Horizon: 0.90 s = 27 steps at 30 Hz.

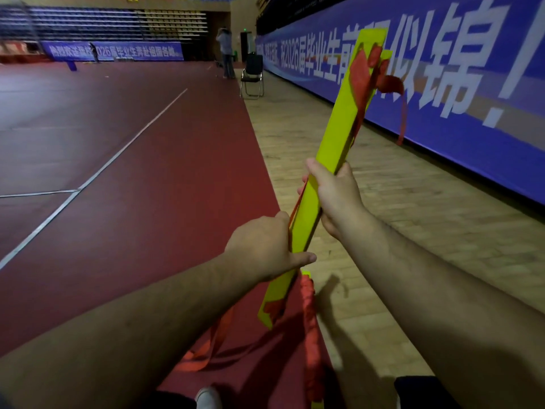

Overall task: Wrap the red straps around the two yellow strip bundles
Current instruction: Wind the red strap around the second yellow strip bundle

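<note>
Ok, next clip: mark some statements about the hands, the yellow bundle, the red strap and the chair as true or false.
1. Both hands grip the yellow strip bundle. True: left hand, right hand.
2. The left hand holds it farther up than the right hand. False: the right hand is farther up.
3. A red strap sits near the bundle's upper end, a loose tail hanging. True.
4. The black chair lies tipped over. False: it stands upright beside the blue banner.
</note>
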Each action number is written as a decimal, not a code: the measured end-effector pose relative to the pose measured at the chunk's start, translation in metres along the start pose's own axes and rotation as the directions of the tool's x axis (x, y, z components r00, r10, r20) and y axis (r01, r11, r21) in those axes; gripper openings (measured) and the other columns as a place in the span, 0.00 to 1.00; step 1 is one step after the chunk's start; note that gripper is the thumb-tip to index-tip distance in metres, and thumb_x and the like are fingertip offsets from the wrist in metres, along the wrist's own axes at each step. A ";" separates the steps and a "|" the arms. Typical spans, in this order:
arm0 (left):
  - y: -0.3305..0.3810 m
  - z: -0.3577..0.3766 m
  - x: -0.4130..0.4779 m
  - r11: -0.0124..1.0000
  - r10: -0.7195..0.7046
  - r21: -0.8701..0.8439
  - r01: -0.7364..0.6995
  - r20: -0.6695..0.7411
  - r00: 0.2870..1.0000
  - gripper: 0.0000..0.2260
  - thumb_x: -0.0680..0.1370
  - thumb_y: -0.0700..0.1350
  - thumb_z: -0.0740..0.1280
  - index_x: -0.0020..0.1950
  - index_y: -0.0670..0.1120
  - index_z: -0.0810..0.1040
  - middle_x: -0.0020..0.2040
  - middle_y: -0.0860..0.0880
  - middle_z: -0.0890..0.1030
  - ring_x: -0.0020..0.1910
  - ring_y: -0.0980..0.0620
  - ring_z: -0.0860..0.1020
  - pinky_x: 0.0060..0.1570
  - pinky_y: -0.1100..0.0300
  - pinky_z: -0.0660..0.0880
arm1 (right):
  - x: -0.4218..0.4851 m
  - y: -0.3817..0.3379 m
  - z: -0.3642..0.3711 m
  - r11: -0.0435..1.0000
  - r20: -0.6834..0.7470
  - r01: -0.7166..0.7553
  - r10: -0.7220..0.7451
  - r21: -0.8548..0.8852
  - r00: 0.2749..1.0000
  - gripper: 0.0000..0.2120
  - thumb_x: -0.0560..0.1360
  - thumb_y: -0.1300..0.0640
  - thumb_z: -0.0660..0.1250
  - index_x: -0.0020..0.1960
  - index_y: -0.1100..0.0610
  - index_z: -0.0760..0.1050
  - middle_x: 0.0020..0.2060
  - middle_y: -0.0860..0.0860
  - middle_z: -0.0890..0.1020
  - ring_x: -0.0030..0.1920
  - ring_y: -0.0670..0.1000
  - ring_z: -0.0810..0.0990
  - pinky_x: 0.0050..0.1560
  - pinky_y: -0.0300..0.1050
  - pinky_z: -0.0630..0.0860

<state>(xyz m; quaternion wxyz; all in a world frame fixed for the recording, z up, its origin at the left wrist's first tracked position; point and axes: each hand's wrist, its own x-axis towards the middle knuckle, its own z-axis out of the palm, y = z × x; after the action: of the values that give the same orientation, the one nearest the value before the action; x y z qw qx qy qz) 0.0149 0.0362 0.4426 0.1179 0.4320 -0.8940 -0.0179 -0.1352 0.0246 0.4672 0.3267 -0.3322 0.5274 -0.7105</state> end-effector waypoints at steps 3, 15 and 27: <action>0.006 0.002 0.002 0.997 -0.047 0.059 0.052 -0.086 0.995 0.28 0.70 0.74 0.64 0.48 0.49 0.65 0.44 0.48 0.78 0.47 0.43 0.80 0.36 0.53 0.69 | 0.003 -0.012 0.001 0.979 0.017 -0.163 0.162 0.122 0.987 0.06 0.76 0.58 0.69 0.50 0.60 0.76 0.36 0.56 0.78 0.38 0.56 0.79 0.43 0.52 0.79; -0.016 0.004 0.016 0.984 0.116 -0.135 -0.116 -0.006 0.993 0.16 0.76 0.61 0.69 0.41 0.52 0.68 0.35 0.54 0.75 0.39 0.47 0.76 0.37 0.54 0.68 | -0.002 -0.017 -0.018 0.995 0.099 -0.023 0.032 -0.096 0.995 0.08 0.75 0.53 0.74 0.47 0.54 0.75 0.40 0.52 0.81 0.41 0.50 0.82 0.44 0.50 0.80; -0.035 0.007 0.020 0.930 0.201 -0.352 -0.109 0.235 0.951 0.17 0.76 0.60 0.69 0.55 0.48 0.77 0.50 0.49 0.82 0.51 0.47 0.79 0.49 0.53 0.74 | -0.007 -0.009 -0.016 0.986 0.208 0.131 -0.106 -0.107 0.972 0.11 0.69 0.54 0.80 0.45 0.56 0.81 0.37 0.54 0.85 0.40 0.58 0.86 0.46 0.62 0.84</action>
<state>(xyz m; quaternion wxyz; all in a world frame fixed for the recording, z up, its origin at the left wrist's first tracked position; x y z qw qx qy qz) 0.0281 -0.0019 0.4349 0.0690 0.3268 -0.9170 -0.2180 -0.1454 0.0413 0.4717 0.3148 -0.4523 0.5125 -0.6585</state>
